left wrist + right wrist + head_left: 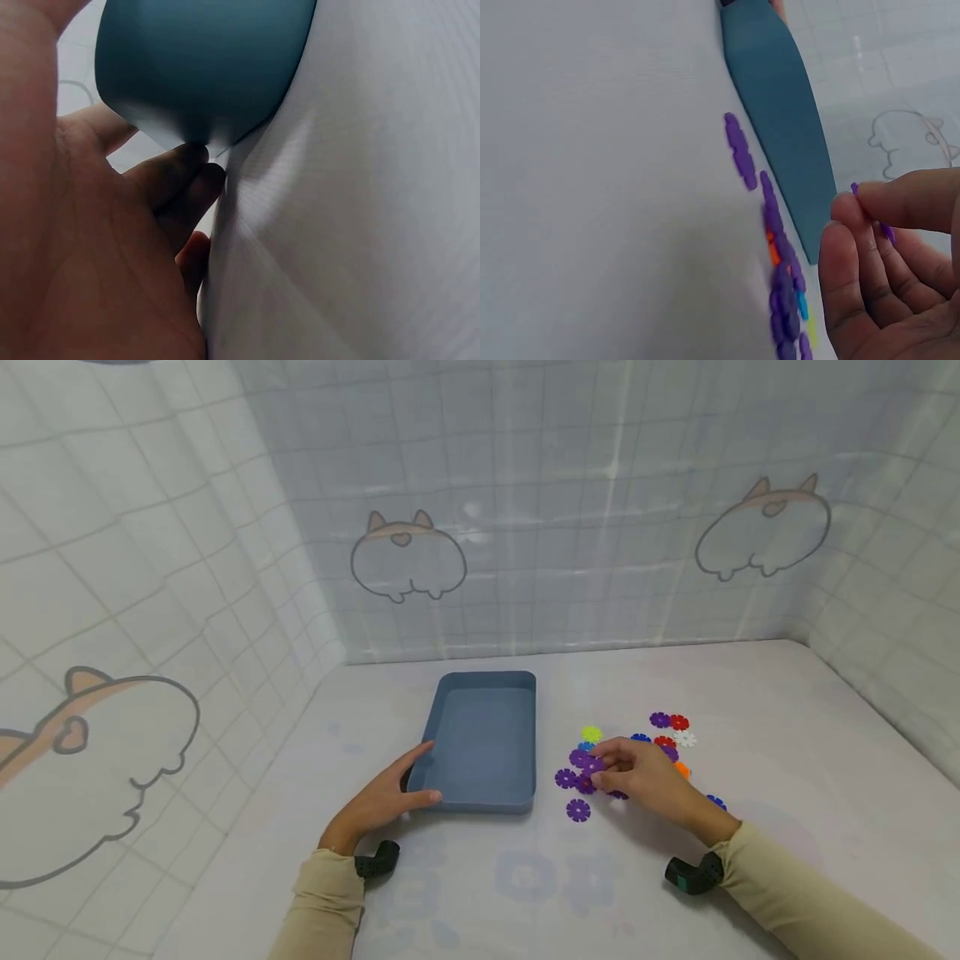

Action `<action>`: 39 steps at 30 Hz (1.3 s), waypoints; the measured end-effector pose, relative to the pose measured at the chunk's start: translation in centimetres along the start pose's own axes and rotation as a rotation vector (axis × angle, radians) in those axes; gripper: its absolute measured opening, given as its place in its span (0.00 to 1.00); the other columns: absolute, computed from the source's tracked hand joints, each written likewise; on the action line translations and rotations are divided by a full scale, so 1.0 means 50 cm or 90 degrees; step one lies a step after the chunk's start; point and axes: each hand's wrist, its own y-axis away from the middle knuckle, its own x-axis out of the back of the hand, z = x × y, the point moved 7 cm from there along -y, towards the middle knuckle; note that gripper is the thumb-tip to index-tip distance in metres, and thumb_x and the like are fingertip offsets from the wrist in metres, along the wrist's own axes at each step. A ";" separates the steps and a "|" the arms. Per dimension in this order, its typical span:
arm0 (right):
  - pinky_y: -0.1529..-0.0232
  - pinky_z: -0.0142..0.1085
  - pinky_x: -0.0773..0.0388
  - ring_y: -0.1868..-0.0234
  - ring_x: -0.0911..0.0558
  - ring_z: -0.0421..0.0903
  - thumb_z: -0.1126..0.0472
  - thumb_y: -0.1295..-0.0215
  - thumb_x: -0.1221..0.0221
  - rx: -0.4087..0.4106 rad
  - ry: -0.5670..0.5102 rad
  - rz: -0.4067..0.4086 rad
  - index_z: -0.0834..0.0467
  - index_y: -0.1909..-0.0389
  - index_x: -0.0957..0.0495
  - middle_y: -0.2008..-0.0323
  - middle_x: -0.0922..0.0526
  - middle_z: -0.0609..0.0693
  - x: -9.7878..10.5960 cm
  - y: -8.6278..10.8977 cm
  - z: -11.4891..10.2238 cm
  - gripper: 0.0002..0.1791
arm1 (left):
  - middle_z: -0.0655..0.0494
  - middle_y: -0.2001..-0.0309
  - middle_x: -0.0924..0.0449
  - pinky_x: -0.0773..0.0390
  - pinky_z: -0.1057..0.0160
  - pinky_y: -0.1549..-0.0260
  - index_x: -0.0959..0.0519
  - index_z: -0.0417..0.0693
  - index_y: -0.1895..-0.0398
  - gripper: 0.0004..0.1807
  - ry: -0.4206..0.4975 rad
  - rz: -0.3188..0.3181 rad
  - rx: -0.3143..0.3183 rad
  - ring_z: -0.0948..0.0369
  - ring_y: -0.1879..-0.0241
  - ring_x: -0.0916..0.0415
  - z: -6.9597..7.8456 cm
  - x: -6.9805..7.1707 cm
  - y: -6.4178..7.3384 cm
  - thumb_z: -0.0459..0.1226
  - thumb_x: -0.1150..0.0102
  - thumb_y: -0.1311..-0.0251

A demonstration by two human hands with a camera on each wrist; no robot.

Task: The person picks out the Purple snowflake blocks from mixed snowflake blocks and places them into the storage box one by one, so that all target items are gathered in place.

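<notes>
My right hand [643, 774] pinches a purple notched plastic disc [592, 766] between thumb and fingertips, above the loose discs right of the tray. In the right wrist view a thin edge of this disc [888, 232] shows between the fingers. At the front left corner of the blue-grey tray [480, 680], my left hand [378, 797] grips the corner, its thumb at the front rim and fingers along the left side. The left wrist view shows fingertips low against the tray's outer wall [202, 60]. A single purple disc [578, 810] lies nearest me.
Several discs spread over the white tabletop [525, 893], among them a yellow disc [592, 733], a white disc [686, 738], a red disc [679, 722] and an orange disc [682, 769]. A tile-patterned sheet [570, 568] stands behind and at both sides.
</notes>
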 end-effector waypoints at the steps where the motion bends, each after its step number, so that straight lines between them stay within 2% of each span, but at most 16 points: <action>1: 0.64 0.37 0.18 0.62 0.18 0.49 0.57 0.38 0.30 0.000 -0.006 -0.004 0.59 0.46 0.19 0.62 0.18 0.53 -0.003 -0.004 -0.003 0.20 | 0.53 0.20 0.56 0.50 0.32 0.32 0.50 0.63 0.19 0.48 0.000 -0.001 -0.002 0.45 0.22 0.60 0.000 0.000 0.000 0.52 0.34 0.37; 10: 0.61 0.39 0.17 0.60 0.18 0.50 0.52 0.39 0.29 -0.004 -0.038 -0.005 0.56 0.45 0.18 0.60 0.19 0.53 -0.023 -0.038 -0.010 0.23 | 0.53 0.20 0.57 0.49 0.32 0.32 0.51 0.63 0.19 0.48 -0.001 -0.004 -0.001 0.45 0.22 0.60 0.002 -0.003 0.001 0.52 0.34 0.37; 15: 0.56 0.40 0.17 0.57 0.16 0.51 0.50 0.37 0.31 -0.006 -0.081 -0.021 0.53 0.43 0.19 0.56 0.16 0.54 -0.036 -0.055 -0.009 0.23 | 0.52 0.20 0.60 0.50 0.32 0.32 0.53 0.65 0.18 0.50 -0.012 0.001 0.016 0.45 0.22 0.62 -0.001 -0.003 0.002 0.54 0.34 0.38; 21: 0.49 0.42 0.18 0.51 0.16 0.55 0.53 0.31 0.36 -0.003 -0.152 -0.049 0.56 0.38 0.22 0.50 0.16 0.60 -0.055 -0.079 -0.029 0.24 | 0.51 0.19 0.63 0.51 0.34 0.31 0.57 0.67 0.18 0.53 -0.015 0.013 0.035 0.46 0.22 0.63 -0.002 0.000 0.003 0.55 0.34 0.39; 28: 0.47 0.47 0.19 0.50 0.17 0.60 0.58 0.29 0.39 0.020 -0.159 -0.059 0.61 0.35 0.24 0.50 0.16 0.61 -0.078 -0.104 -0.059 0.24 | 0.50 0.19 0.63 0.51 0.33 0.31 0.58 0.68 0.18 0.53 -0.011 0.012 0.031 0.45 0.22 0.63 -0.006 -0.003 0.003 0.54 0.34 0.38; 32: 0.47 0.46 0.19 0.52 0.15 0.57 0.62 0.29 0.39 0.039 -0.177 -0.071 0.65 0.36 0.25 0.51 0.16 0.60 -0.091 -0.116 -0.072 0.23 | 0.51 0.19 0.63 0.51 0.33 0.31 0.58 0.69 0.18 0.53 -0.007 0.011 0.030 0.45 0.22 0.62 -0.006 -0.005 0.003 0.54 0.34 0.38; 35: 0.47 0.45 0.19 0.53 0.15 0.54 0.62 0.29 0.40 0.037 -0.180 -0.082 0.65 0.35 0.25 0.51 0.16 0.60 -0.099 -0.123 -0.076 0.24 | 0.50 0.19 0.63 0.51 0.33 0.31 0.58 0.69 0.18 0.53 -0.006 0.010 0.029 0.45 0.22 0.63 -0.004 -0.003 0.003 0.54 0.34 0.38; 39: 0.46 0.45 0.20 0.51 0.16 0.58 0.61 0.30 0.40 0.021 -0.190 -0.093 0.63 0.35 0.25 0.50 0.16 0.62 -0.106 -0.133 -0.080 0.24 | 0.50 0.19 0.64 0.51 0.34 0.31 0.59 0.70 0.18 0.53 -0.006 0.009 0.028 0.45 0.22 0.63 -0.001 -0.001 0.003 0.54 0.34 0.38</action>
